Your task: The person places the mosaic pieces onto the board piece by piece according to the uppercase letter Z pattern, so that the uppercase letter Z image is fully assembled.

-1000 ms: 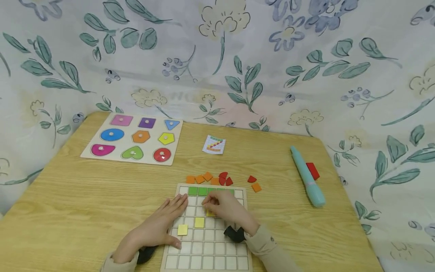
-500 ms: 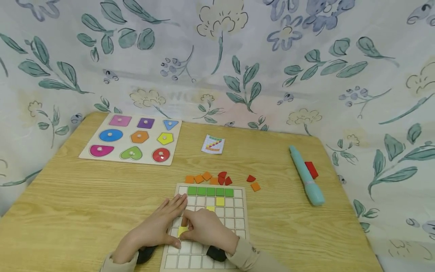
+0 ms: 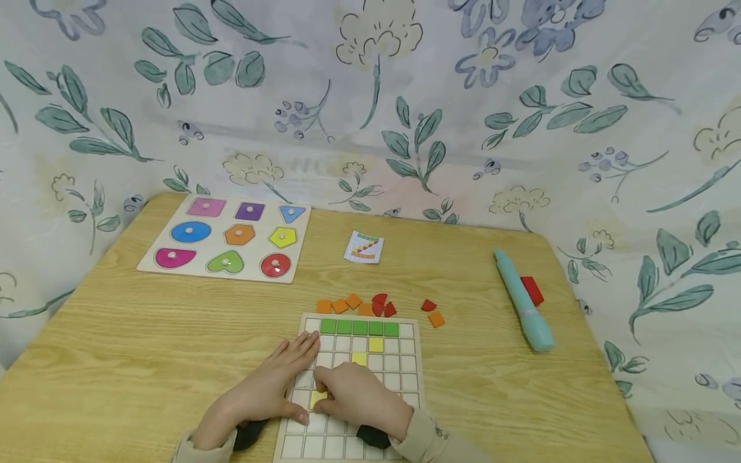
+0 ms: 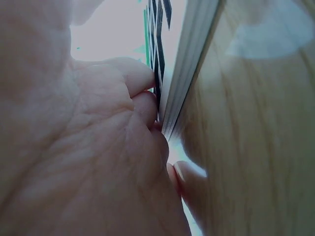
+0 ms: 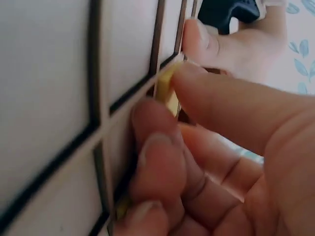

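Observation:
A wooden grid board lies on the table in front of me. My left hand rests with straight fingers along its left border, thumb spread. In the left wrist view the palm fills the left half beside the board's edge. With thumb and fingers my right hand pinches a yellow square tile, low on the board in its left part. The right wrist view has this tile tilted in a cell. Green square tiles line the top row; yellow tiles step down leftward below them.
Orange squares and red quarter-circle tiles lie behind the board. A small pattern card lies farther back, a knobbed shape puzzle to its left. At right, a teal stick-like object lies beside a red piece.
My right hand has come down and left from the upper yellow tiles to the lowest one and gripped it. That tile has shifted slightly right and down. The left hand stays put.

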Available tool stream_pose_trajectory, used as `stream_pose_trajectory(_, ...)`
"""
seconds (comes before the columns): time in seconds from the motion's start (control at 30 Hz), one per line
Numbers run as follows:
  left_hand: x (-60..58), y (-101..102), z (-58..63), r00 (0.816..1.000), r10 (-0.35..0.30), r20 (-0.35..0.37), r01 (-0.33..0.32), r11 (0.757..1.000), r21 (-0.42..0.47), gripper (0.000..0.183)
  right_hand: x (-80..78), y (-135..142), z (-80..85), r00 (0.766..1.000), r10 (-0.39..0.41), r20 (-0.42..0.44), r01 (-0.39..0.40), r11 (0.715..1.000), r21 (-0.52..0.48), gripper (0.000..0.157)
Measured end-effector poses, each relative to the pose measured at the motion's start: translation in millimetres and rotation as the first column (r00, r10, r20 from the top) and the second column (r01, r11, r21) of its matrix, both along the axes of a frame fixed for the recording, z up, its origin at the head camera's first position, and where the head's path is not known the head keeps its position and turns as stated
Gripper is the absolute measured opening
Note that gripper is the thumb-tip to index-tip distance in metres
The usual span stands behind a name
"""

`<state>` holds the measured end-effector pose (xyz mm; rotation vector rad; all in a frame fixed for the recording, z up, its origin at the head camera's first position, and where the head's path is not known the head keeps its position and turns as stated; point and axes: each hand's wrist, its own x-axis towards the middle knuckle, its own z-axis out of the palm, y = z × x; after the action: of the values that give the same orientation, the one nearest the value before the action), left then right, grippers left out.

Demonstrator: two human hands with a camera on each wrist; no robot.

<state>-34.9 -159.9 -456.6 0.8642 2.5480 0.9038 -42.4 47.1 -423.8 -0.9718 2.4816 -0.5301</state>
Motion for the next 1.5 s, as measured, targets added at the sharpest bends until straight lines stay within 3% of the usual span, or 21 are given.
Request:
stream_pose_trajectory(0.1,0.2,0.6,0.5,1.0,-0.007,-0.006,0.007,1.0,-0.003,0.116,-6.3,7.5,0.1,0.995,0.044,0.085,-0.037,0.996,-0.076,0.013)
stream_pose_trajectory(0.17,-0.5,2.0,0.8,1.0,-0.013,-0.018,0.012,1.0,-0.006,0.116,-14.2,16.9,1.9,0.984,0.037,0.175,-0.014,0.991,-0.135,0.017)
stream_pose_trajectory(0.27,-2.5,4.6,0.5,1.0,-0.017,-0.02,0.017,1.0,-0.012,0.116,-29.9,38.1,5.6,0.968,-0.037,0.249,0.086,0.978,-0.188,0.022)
stream_pose_trajectory(0.37,-4.0,6.8,-0.7,1.0,-0.016,-0.012,0.016,1.0,-0.015,0.117,-46.5,69.0,11.6,0.956,-0.177,0.232,0.232,0.943,-0.238,0.023)
stream_pose_trajectory(0.47,-4.2,7.5,-1.7,1.0,-0.014,0.0,0.014,1.0,-0.018,0.118,-61.4,104.8,16.5,0.917,-0.343,0.205,0.39,0.882,-0.266,0.026)
stream_pose_trajectory(0.57,-3.7,7.1,-1.5,1.0,-0.014,0.018,0.014,1.0,-0.02,0.118,-72.7,137.9,16.8,0.847,-0.501,0.18,0.532,0.808,-0.253,0.033)
stream_pose_trajectory(0.63,-3.7,6.6,-1.2,1.0,-0.01,0.013,0.01,1.0,-0.021,0.118,-79.0,156.0,13.6,0.806,-0.573,0.148,0.591,0.772,-0.235,0.038)
stream_pose_trajectory(0.7,-4.2,6.3,-0.6,1.0,-0.008,-0.001,0.008,1.0,-0.02,0.118,-84.0,170.3,8.4,0.785,-0.608,0.121,0.618,0.753,-0.225,0.04)
stream_pose_trajectory(0.9,-3.7,5.1,2.9,1.0,0.001,-0.006,-0.001,1.0,-0.021,0.117,-91.8,184.9,-12.2,0.773,-0.633,0.043,0.624,0.747,-0.231,0.036)
stream_pose_trajectory(1.17,-1.2,5.3,3.1,1.0,0.005,0.008,-0.005,1.0,-0.023,0.117,-92.5,176.6,-19.1,0.748,-0.657,0.092,0.656,0.713,-0.247,0.029)
stream_pose_trajectory(1.4,1.2,3.0,3.0,1.0,0.01,0.028,-0.01,1.0,-0.021,0.118,-91.2,170.3,-21.3,0.782,-0.619,0.073,0.618,0.755,-0.222,0.033)
stream_pose_trajectory(1.5,1.2,2.1,3.1,0.999,0.015,0.038,-0.014,1.0,-0.019,0.117,-91.9,167.2,-22.3,0.768,-0.638,0.055,0.634,0.745,-0.205,0.027)
